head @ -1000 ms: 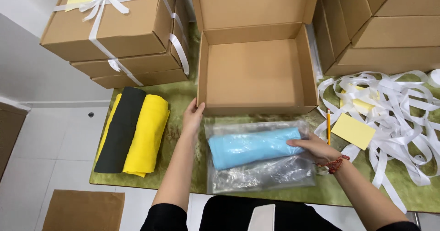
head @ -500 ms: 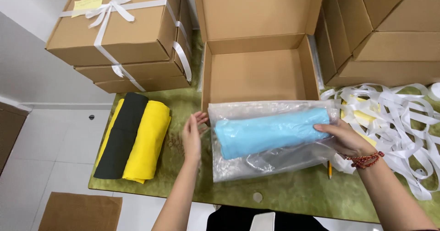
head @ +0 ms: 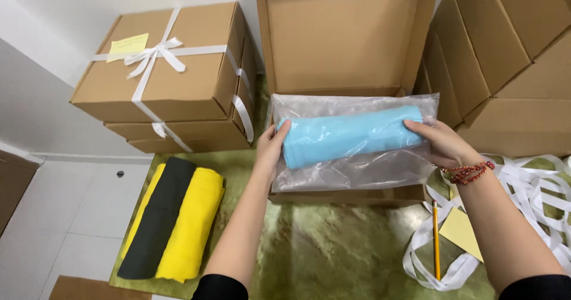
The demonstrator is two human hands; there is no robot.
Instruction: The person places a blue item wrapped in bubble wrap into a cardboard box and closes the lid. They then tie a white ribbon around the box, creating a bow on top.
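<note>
Since the earlier frames the clear plastic bag (head: 357, 151) with its light-blue rolled cloth (head: 351, 134) has risen off the green mat (head: 333, 252) and moved forward; it is now held in the air over the front wall of the open cardboard box (head: 345, 44).

Grip: the left hand (head: 272, 148) clasps the bag's left end, fingers curled round the roll's end. The right hand (head: 441, 142) cups the right end, fingers over the top. Both are closed on the bag; neither is open.

Handling, as judged: the load looks light and soft. The film is loose, wrinkled and likely slippery, so the roll could slide inside it. Holding at both ends of the roll, through the film, appears the sound hold; the slack lower flap offers none.

Surroundings: a stack of ribbon-tied boxes (head: 166, 80) stands to the left, plain cartons (head: 511, 62) to the right. A yellow and black folded cloth (head: 175, 222) lies on the mat, well apart. White ribbon (head: 535, 187), a pencil (head: 436, 240) and a yellow note (head: 461, 231) lie at right.

Obstruction: the box's raised lid and front wall stand nearest the bag; nothing else is close.
</note>
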